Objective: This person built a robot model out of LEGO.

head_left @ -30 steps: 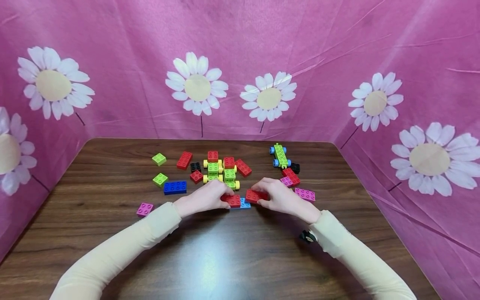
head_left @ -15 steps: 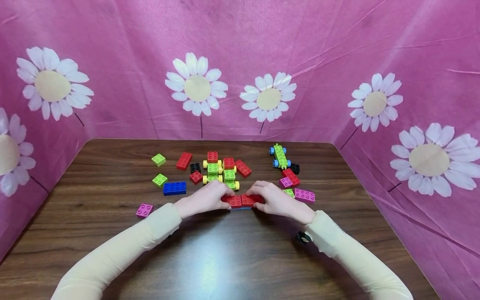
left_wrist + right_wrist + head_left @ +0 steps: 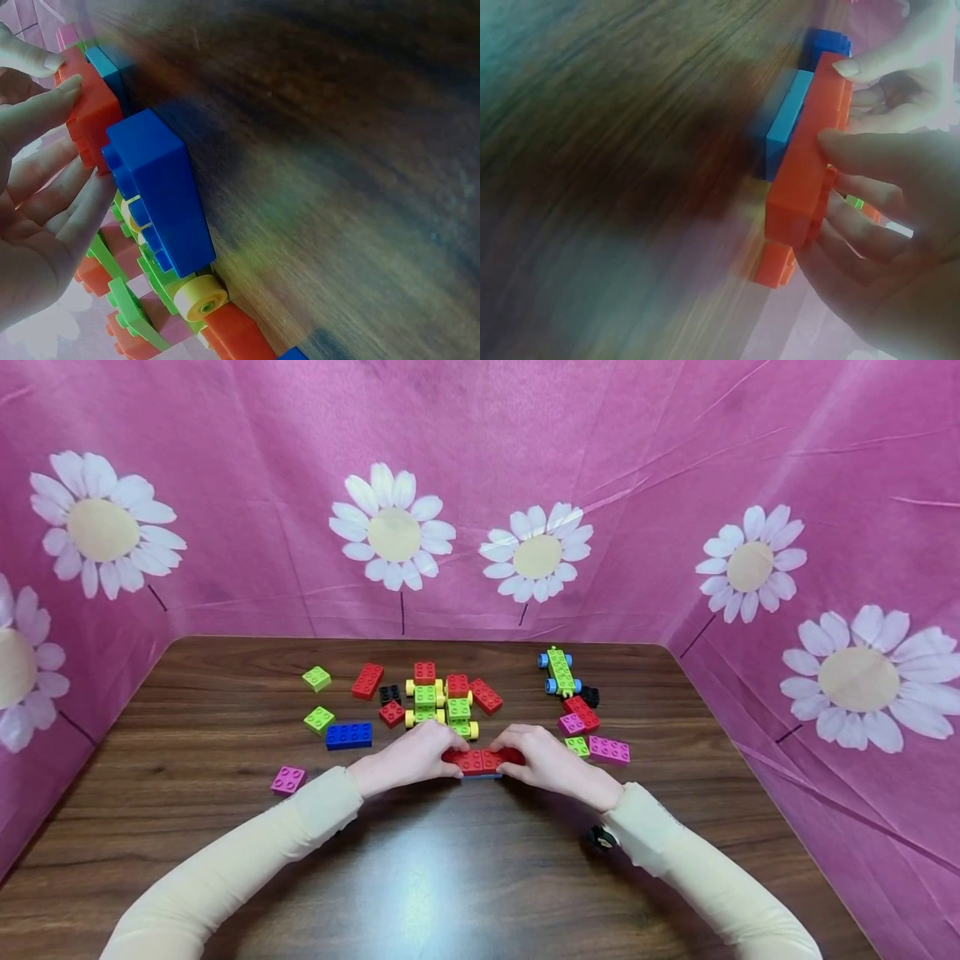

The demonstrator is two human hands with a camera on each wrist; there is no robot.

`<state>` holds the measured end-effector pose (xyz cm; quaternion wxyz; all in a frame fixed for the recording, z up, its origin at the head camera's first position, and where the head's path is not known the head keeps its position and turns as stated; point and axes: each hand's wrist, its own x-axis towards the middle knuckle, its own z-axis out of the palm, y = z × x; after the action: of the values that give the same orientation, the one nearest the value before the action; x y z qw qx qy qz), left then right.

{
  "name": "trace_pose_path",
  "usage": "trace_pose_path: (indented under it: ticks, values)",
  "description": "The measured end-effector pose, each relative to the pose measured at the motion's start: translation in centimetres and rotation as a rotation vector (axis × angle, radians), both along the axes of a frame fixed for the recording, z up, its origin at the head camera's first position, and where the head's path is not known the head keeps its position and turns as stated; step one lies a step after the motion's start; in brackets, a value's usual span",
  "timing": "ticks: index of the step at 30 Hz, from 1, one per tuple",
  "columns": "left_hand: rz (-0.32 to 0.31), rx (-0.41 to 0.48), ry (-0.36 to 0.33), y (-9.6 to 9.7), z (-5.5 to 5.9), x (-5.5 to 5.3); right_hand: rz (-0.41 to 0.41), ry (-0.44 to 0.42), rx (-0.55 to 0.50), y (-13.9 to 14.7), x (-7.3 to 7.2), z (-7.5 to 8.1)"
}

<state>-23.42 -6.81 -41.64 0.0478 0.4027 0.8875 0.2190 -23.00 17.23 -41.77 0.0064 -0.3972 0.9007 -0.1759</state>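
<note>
Two red bricks meet end to end on top of a light-blue brick [image 3: 481,777] at mid-table. My left hand [image 3: 412,754] grips the left red brick [image 3: 468,762] between thumb and fingers. At the other end, my right hand [image 3: 551,758] pinches the right red brick [image 3: 492,762] in the same way. The right wrist view shows the light-blue brick [image 3: 784,127] under the red row, with the red overhanging its near end. Just behind the hands stand two green bases with yellow wheels [image 3: 473,730], topped by green and red bricks [image 3: 424,672].
A dark blue brick [image 3: 349,736], lime bricks [image 3: 320,720] and a pink brick [image 3: 288,780] lie left. A green car base with blue wheels [image 3: 561,672] stands back right. Near my right hand are a red brick [image 3: 582,713] and a long pink brick [image 3: 610,750].
My right hand has moved left and down with its red brick, closing the gap to the other red brick and covering the light-blue studs. The left hand stays in place.
</note>
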Motion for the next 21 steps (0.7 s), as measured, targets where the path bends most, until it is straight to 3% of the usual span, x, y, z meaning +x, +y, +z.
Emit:
trace_pose_path:
  ticks: [8, 16, 21]
  values:
    - [0.004, -0.005, 0.012, 0.1, -0.1, -0.2, -0.034, -0.036, 0.043, -0.7, -0.3, 0.3]
    - [0.045, 0.006, -0.004, 0.4, -0.2, 0.0, -0.082, -0.095, 0.057, -1.2, -0.3, 0.9]
    - [0.040, 0.005, -0.008, 0.6, 0.1, 0.1, -0.082, -0.079, 0.067, -1.2, -0.2, 0.9]
